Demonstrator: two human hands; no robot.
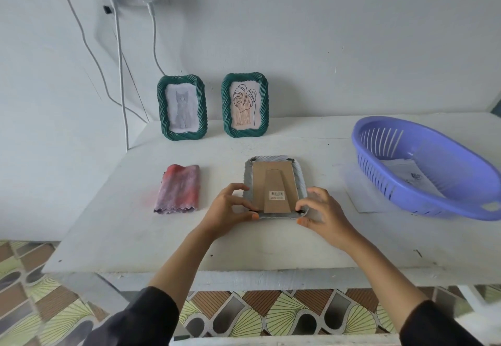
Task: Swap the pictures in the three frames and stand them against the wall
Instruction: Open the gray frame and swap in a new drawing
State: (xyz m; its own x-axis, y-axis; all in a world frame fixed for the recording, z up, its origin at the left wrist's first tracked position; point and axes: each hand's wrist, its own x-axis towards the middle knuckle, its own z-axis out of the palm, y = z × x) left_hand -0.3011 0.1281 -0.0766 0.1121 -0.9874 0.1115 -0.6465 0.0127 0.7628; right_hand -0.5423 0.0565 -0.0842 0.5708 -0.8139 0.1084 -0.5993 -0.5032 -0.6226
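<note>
Head view: you're working on the white frame [300, 180], which is lying face down on the table [130, 226], backing [259, 183] up, well apart from the wall. The cat frame [182, 107] and leaf frame [244, 104] are already standing against the wall.

Your left hand [230, 207] is pinching the near-left corner, thumb and forefinger curled at the black tab [254, 211]. Your right hand [322, 212] is doing the same at the near-right corner; neither is holding anything else.

I can't tell whether the tabs are being opened or closed. Either way, be turning them flat and sideways, not prying up; be pressing the frame down so it isn't sliding; be keeping your fingers off the stand [276, 191], since it could be bending. The basket [362, 142], holding paper [404, 173], is sitting to your right.
</note>
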